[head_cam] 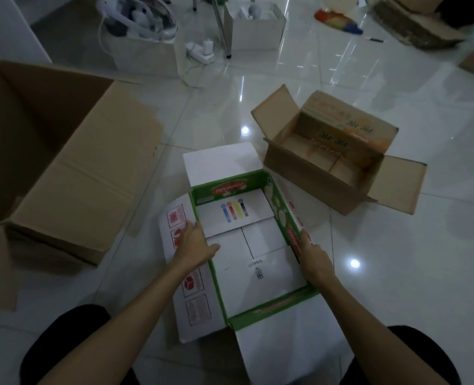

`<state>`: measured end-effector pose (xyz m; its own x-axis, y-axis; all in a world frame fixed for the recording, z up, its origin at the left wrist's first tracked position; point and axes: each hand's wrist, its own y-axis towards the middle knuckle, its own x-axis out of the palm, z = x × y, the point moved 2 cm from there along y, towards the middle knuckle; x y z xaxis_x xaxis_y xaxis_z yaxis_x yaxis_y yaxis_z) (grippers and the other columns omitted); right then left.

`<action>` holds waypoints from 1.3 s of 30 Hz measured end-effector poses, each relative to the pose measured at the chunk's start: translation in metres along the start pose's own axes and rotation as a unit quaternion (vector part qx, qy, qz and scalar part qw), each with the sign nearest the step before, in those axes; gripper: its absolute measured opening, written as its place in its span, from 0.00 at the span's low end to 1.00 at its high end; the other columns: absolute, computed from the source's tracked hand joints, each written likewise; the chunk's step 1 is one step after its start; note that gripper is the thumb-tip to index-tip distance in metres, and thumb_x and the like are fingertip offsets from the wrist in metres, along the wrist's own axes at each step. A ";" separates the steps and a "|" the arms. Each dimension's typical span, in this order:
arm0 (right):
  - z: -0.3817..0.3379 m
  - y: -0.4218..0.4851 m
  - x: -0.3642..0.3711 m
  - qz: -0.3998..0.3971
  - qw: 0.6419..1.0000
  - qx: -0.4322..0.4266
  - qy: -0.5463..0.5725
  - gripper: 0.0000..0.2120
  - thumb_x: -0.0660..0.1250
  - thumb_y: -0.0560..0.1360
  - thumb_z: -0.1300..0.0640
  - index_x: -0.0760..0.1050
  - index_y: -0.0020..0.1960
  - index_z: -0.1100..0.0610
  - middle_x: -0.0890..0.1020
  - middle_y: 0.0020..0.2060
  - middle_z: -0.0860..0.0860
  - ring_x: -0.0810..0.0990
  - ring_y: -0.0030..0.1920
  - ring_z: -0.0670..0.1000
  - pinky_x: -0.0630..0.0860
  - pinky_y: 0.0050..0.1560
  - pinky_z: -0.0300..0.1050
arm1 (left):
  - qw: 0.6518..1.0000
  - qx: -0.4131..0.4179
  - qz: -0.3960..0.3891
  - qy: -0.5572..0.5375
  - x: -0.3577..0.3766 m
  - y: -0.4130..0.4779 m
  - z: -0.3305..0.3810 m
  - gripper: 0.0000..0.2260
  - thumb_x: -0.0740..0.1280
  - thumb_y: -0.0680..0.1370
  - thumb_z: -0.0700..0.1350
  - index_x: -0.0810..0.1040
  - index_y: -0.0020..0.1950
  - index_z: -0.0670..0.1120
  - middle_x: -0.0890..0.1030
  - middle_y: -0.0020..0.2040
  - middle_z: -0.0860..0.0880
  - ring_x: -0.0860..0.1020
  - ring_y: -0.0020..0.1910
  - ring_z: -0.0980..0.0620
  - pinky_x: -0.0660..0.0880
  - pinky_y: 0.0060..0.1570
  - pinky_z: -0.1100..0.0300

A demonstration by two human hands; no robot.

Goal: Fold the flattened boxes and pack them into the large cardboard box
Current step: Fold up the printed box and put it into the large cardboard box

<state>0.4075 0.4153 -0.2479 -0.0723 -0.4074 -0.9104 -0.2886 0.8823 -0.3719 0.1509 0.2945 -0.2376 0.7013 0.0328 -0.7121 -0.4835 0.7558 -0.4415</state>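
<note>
A white box with green walls (254, 258) stands open on the floor in front of me, its flaps spread outward. My left hand (194, 244) grips its left wall, thumb inside and fingers on the printed left flap. My right hand (312, 258) holds the right wall near the red label. A smaller brown printed box (338, 154) stands open to the right, behind the white one. The large cardboard box (63, 162) lies at the left, its opening toward the far left.
White glossy floor tiles (397, 273) surround the boxes. At the back stand a white bag of items (144, 31), a white box (255, 26), a power strip (199, 51), a metal leg (222, 26) and crumpled cardboard (416, 26). My knees frame the bottom edge.
</note>
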 end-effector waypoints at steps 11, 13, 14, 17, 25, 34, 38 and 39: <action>-0.058 0.027 0.000 -0.013 0.997 0.012 0.076 0.25 0.58 0.79 0.54 0.54 0.73 0.56 0.74 0.60 0.62 0.79 0.54 0.59 0.80 0.52 0.55 | 0.993 0.008 0.083 0.078 -0.054 0.081 0.012 0.19 0.61 0.74 0.33 0.67 0.65 0.40 0.71 0.59 0.37 0.73 0.57 0.37 0.74 0.54 0.48; -0.064 0.034 -0.004 -0.024 0.995 0.024 0.094 0.24 0.57 0.80 0.53 0.54 0.73 0.57 0.74 0.60 0.61 0.79 0.54 0.58 0.80 0.52 0.54 | 0.995 0.008 0.073 0.074 -0.057 0.099 0.011 0.21 0.62 0.73 0.32 0.66 0.66 0.39 0.71 0.61 0.36 0.73 0.59 0.36 0.74 0.58 0.47; -0.066 0.038 -0.006 -0.025 0.995 0.026 0.098 0.24 0.57 0.80 0.54 0.54 0.73 0.58 0.75 0.60 0.61 0.79 0.54 0.58 0.80 0.52 0.54 | 0.995 0.006 0.072 0.073 -0.058 0.105 0.010 0.22 0.62 0.73 0.32 0.66 0.67 0.39 0.71 0.61 0.36 0.73 0.60 0.35 0.74 0.59 0.46; -0.069 0.040 -0.011 -0.028 0.995 0.017 0.099 0.24 0.57 0.80 0.59 0.55 0.73 0.60 0.75 0.60 0.62 0.79 0.55 0.58 0.80 0.53 0.55 | 0.994 -0.013 0.065 0.091 -0.058 0.111 0.019 0.25 0.64 0.72 0.32 0.65 0.68 0.41 0.69 0.64 0.37 0.70 0.63 0.35 0.73 0.59 0.44; -0.033 0.044 -0.109 0.042 0.997 0.002 0.058 0.09 0.60 0.77 0.52 0.74 0.54 0.55 0.82 0.41 0.52 0.82 0.37 0.51 0.82 0.39 0.47 | 0.995 0.032 0.084 0.051 -0.037 0.105 0.104 0.28 0.67 0.73 0.44 0.62 0.72 0.45 0.63 0.73 0.40 0.63 0.70 0.39 0.63 0.70 0.44; 0.050 0.106 -0.209 0.240 0.959 -0.043 0.142 0.07 0.64 0.75 0.60 0.81 0.50 0.58 0.85 0.42 0.53 0.80 0.39 0.52 0.75 0.38 0.41 | 0.959 0.010 -0.055 -0.278 0.003 0.097 0.262 0.34 0.61 0.78 0.56 0.49 0.77 0.46 0.65 0.75 0.44 0.65 0.73 0.44 0.64 0.71 0.46; 0.106 0.160 -0.190 0.115 0.991 -0.052 0.031 0.16 0.60 0.76 0.63 0.75 0.63 0.55 0.79 0.60 0.56 0.77 0.58 0.57 0.76 0.58 0.53 | 0.954 0.002 -0.062 -0.294 0.029 0.109 0.286 0.36 0.66 0.75 0.53 0.51 0.76 0.46 0.68 0.72 0.44 0.69 0.70 0.43 0.67 0.68 0.43; 0.118 0.169 -0.182 0.077 0.995 -0.065 -0.018 0.20 0.61 0.76 0.65 0.72 0.66 0.54 0.75 0.65 0.56 0.74 0.63 0.58 0.73 0.62 0.54 | 0.956 0.004 -0.056 -0.287 0.036 0.110 0.289 0.35 0.66 0.75 0.52 0.52 0.76 0.45 0.70 0.71 0.44 0.70 0.69 0.43 0.68 0.68 0.44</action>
<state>0.4845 0.6665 -0.1670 -0.0920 -0.2590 -0.9615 -0.3973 0.8949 -0.2031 0.2743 0.5682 -0.1539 0.9215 0.3034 -0.2425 -0.3863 0.7804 -0.4917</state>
